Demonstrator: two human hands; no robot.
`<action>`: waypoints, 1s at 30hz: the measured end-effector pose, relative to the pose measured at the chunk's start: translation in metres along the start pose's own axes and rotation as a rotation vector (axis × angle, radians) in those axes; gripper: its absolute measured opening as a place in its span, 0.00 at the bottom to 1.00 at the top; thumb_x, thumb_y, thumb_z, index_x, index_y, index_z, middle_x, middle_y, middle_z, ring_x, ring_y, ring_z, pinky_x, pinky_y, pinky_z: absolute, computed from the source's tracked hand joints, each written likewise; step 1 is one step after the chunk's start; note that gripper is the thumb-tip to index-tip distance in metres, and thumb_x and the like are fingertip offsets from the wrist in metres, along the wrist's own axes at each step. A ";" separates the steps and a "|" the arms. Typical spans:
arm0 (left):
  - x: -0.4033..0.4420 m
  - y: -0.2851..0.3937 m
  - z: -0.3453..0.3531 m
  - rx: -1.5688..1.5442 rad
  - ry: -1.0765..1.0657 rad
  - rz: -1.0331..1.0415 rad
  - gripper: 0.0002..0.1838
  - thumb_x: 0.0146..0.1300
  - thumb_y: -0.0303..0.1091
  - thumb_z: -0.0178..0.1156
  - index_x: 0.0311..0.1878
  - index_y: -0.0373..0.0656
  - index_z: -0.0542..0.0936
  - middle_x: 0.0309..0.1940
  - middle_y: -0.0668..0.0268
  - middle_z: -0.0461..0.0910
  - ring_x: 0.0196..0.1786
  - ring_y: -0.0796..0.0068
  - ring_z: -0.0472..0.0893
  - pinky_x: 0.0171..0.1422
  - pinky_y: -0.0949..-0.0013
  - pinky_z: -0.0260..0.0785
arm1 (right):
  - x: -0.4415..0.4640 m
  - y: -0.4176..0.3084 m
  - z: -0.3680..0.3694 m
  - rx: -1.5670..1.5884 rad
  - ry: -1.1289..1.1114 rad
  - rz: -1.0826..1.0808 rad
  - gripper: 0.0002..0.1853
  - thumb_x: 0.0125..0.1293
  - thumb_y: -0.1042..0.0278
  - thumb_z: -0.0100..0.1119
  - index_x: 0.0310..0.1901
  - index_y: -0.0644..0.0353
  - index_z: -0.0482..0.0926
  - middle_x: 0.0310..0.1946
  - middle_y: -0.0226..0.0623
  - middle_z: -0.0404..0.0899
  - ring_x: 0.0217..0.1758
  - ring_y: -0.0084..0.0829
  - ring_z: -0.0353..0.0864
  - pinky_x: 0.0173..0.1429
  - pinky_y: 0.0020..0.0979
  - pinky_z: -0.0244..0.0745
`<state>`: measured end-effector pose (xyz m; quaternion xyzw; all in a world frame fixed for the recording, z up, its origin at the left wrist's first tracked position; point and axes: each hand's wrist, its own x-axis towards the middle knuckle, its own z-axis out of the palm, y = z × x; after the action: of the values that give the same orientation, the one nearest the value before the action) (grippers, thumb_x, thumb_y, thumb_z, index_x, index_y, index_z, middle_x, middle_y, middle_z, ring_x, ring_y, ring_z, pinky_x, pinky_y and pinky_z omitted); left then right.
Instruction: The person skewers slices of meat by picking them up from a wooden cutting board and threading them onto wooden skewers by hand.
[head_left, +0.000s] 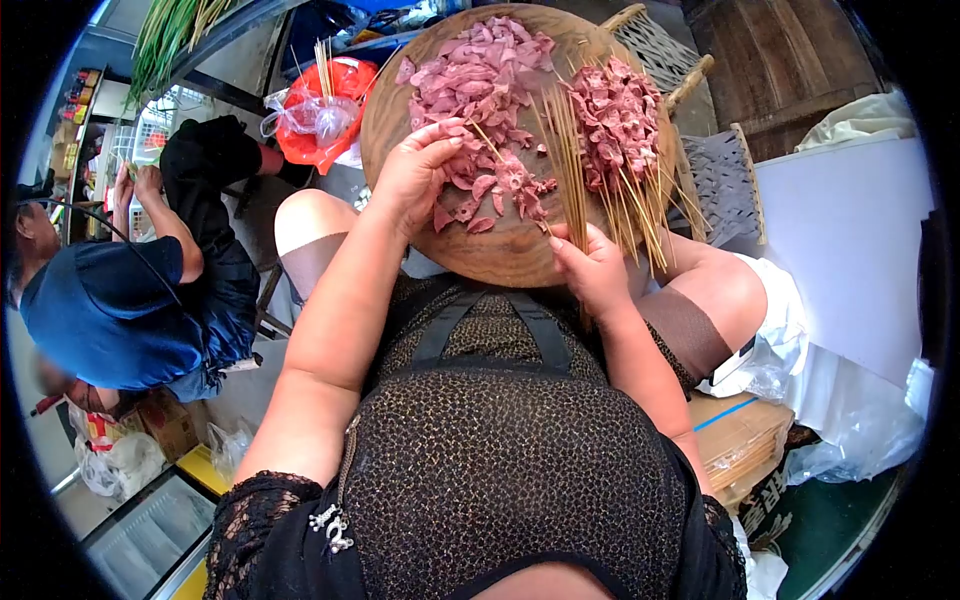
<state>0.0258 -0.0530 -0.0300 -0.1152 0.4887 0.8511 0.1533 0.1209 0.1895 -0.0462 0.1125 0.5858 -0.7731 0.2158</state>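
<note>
My left hand (415, 172) is closed, fingers pinched at the upper end of a bamboo skewer threaded with meat slices (518, 185). My right hand (592, 268) grips this skewer's lower end between thumb and finger. The same hand is also wrapped round a bundle of bare bamboo skewers (566, 165) that stick up past the fingers. Both hands are over a round wooden board (400, 110). Loose slices of raw pink meat (475, 70) are heaped on its left and middle. Finished-looking meat skewers (618, 120) are piled to the right, sticks pointing toward me.
A red plastic bag (335, 115) with upright sticks stands left of the board. At the left a co-worker in a blue shirt (115, 310) sits handling something. Woven-seat stools (715, 175) are at the right, and flattened cardboard (740, 440) lies by my right side.
</note>
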 end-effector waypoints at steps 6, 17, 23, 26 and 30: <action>0.005 0.005 0.000 -0.030 0.058 0.018 0.12 0.62 0.24 0.50 0.50 0.41 0.69 0.41 0.59 0.78 0.45 0.66 0.79 0.49 0.63 0.74 | -0.002 0.001 -0.001 -0.042 0.014 0.001 0.09 0.59 0.72 0.58 0.42 0.61 0.75 0.21 0.23 0.71 0.22 0.15 0.69 0.28 0.18 0.64; 0.008 0.009 0.001 0.075 0.025 0.038 0.17 0.62 0.26 0.53 0.54 0.41 0.66 0.42 0.59 0.77 0.45 0.66 0.79 0.49 0.64 0.74 | -0.002 0.003 -0.003 -0.096 0.005 0.005 0.09 0.59 0.72 0.57 0.41 0.62 0.74 0.22 0.24 0.71 0.23 0.16 0.69 0.28 0.19 0.65; 0.008 0.011 -0.002 0.166 0.088 0.066 0.22 0.60 0.25 0.55 0.57 0.39 0.64 0.43 0.58 0.77 0.45 0.67 0.79 0.49 0.67 0.74 | -0.006 -0.004 0.000 -0.053 0.005 0.021 0.09 0.59 0.72 0.57 0.41 0.62 0.75 0.21 0.24 0.70 0.22 0.16 0.68 0.28 0.19 0.64; 0.007 0.014 -0.002 0.225 0.068 0.066 0.22 0.60 0.25 0.55 0.57 0.39 0.64 0.44 0.57 0.77 0.45 0.69 0.79 0.49 0.69 0.74 | -0.004 0.002 -0.002 -0.062 0.008 -0.005 0.08 0.59 0.72 0.57 0.41 0.62 0.75 0.21 0.23 0.70 0.22 0.16 0.68 0.28 0.19 0.64; 0.003 0.016 -0.001 0.218 0.058 0.079 0.21 0.60 0.25 0.55 0.57 0.39 0.65 0.43 0.57 0.78 0.43 0.70 0.80 0.48 0.69 0.74 | -0.002 0.007 -0.005 -0.099 -0.017 -0.010 0.08 0.59 0.72 0.57 0.40 0.62 0.75 0.21 0.23 0.70 0.22 0.15 0.67 0.28 0.19 0.64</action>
<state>0.0167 -0.0614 -0.0189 -0.1030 0.5867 0.7946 0.1172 0.1256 0.1935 -0.0528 0.0922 0.6221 -0.7451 0.2222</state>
